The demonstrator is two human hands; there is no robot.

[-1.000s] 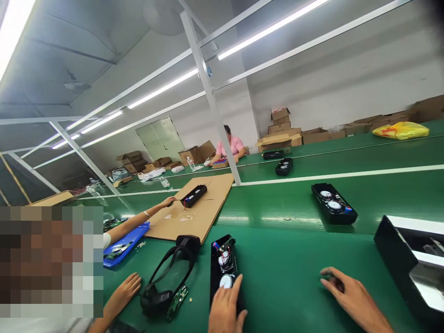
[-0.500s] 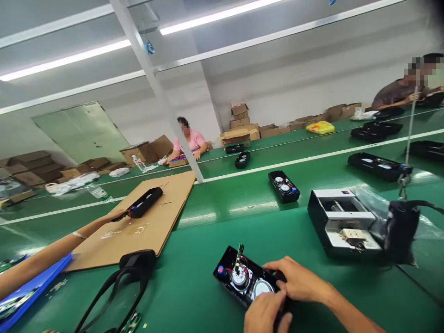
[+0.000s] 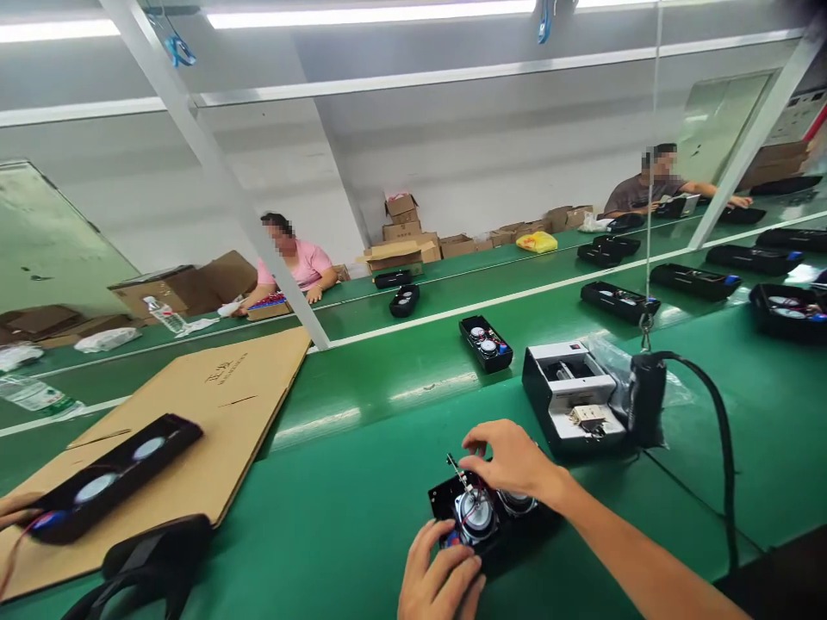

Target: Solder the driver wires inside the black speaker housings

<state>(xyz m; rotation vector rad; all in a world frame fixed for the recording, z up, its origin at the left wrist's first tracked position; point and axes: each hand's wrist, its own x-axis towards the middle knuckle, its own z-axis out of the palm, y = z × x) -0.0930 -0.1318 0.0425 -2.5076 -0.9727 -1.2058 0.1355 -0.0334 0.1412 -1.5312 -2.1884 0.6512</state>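
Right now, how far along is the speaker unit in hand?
Done: two round silver drivers sit wired in the black open speaker housing. In hand: right hand has its fingertips by the small upright circuit board; left hand braces the near end. Left: board looks unseated, and no cover closes the housing.

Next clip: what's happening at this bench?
A person works on an open black speaker housing on the green table. The left hand rests on its near end; the right hand reaches over the drivers, fingertips by a small upright board. At far left, a co-worker's hand touches another housing on cardboard.
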